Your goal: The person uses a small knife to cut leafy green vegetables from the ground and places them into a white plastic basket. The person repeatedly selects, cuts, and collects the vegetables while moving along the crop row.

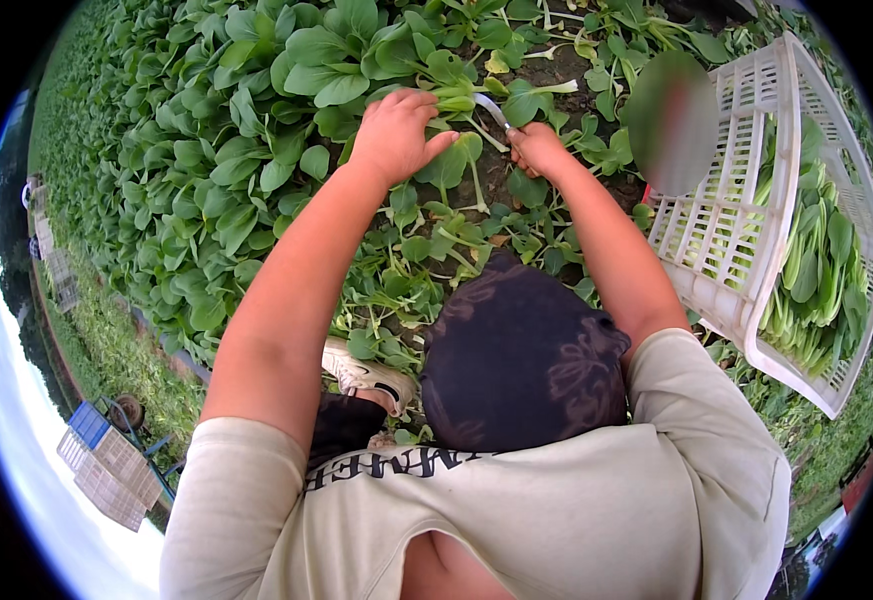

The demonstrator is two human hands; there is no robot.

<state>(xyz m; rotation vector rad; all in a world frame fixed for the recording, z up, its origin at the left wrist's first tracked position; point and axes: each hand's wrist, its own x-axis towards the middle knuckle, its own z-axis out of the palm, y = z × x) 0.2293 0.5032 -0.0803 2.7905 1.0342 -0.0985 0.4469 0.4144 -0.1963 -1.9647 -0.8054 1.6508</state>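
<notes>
My left hand (400,136) reaches over a leafy bok choy plant (454,99), its fingers against the pale green stems. The thumb stands apart from them, and the undersides of the fingers are hidden, so the grip cannot be made out. In my right hand (538,151) is the handle of a small sickle, mostly covered by the fingers. The curved metal sickle blade (492,109) points toward the base of those stems. Around both hands lie loose leaves (445,166) and cut stalks on dark soil.
Dense standing bok choy (203,180) fills the left side. At the right, a tilted white slatted plastic crate (770,217) contains bundled bok choy (819,262). My knee (519,360) in dark patterned cloth and a light shoe (369,379) are below. A cart carries crates (110,472) far left.
</notes>
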